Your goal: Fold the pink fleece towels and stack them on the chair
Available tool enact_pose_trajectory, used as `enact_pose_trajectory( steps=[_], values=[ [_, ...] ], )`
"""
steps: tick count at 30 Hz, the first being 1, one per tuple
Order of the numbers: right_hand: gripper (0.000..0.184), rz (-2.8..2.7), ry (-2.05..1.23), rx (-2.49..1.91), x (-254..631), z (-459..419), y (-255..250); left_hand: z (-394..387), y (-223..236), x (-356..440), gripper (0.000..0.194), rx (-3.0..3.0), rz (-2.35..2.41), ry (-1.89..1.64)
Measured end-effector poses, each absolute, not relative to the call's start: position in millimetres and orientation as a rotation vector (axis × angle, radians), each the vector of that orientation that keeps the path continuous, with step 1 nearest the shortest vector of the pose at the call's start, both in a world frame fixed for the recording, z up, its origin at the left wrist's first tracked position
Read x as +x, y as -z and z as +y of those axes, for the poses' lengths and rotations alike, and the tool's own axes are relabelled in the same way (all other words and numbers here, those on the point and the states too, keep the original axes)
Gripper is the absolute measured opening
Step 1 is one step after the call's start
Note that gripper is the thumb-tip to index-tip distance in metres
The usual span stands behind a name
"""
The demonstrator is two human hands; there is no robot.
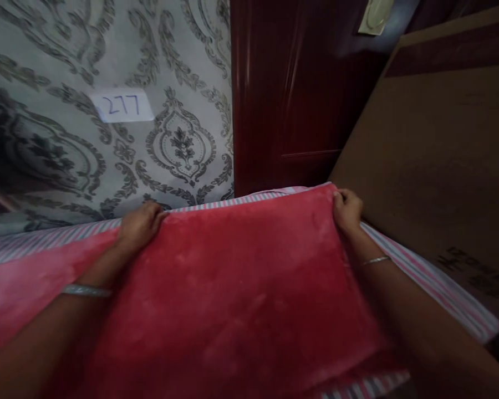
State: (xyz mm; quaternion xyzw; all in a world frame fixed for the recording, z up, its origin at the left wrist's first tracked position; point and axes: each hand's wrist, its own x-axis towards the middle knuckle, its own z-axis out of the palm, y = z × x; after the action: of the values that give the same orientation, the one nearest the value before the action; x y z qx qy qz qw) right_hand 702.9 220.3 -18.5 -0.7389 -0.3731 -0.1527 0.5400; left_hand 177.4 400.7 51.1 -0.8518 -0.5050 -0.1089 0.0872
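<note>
A soft red blanket (241, 288) lies spread across a striped pink, white and grey sheet (419, 266). My left hand (139, 224) is closed on the blanket's far edge at the left. My right hand (347, 209) pinches the blanket's far right corner, fingers curled over it. Both arms reach forward over the red cloth, and each wrist carries a thin bangle.
Straight ahead is a wall with grey patterned wallpaper (108, 100) and a white label reading 277 (122, 105). A dark red wooden door (299, 94) stands behind the far edge. A large brown cardboard sheet (436, 160) leans at the right.
</note>
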Motion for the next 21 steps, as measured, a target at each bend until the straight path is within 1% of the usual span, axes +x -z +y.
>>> enact_pose_trajectory(
  steps=[3,7,10,12,17,21],
  values=[
    [0.025,-0.869,0.293,-1.860,700,238,24,409,-52,189,0.034,-2.460,-1.472,0.269],
    [0.024,-0.878,0.151,-1.965,695,255,53,418,-18,198,0.027,-2.565,-1.526,0.087],
    [0.021,-0.902,0.083,-1.989,697,261,67,428,5,195,0.023,-2.654,-1.565,0.116],
    [0.021,-0.906,0.030,-2.001,700,263,69,435,11,192,0.023,-2.666,-1.598,0.130],
    [0.031,-0.934,-0.129,-1.987,712,242,55,439,4,192,0.033,-2.678,-1.655,0.054],
    [0.036,-0.949,-0.224,-2.006,712,181,47,434,0,195,0.040,-2.696,-1.618,0.066]
  ],
)
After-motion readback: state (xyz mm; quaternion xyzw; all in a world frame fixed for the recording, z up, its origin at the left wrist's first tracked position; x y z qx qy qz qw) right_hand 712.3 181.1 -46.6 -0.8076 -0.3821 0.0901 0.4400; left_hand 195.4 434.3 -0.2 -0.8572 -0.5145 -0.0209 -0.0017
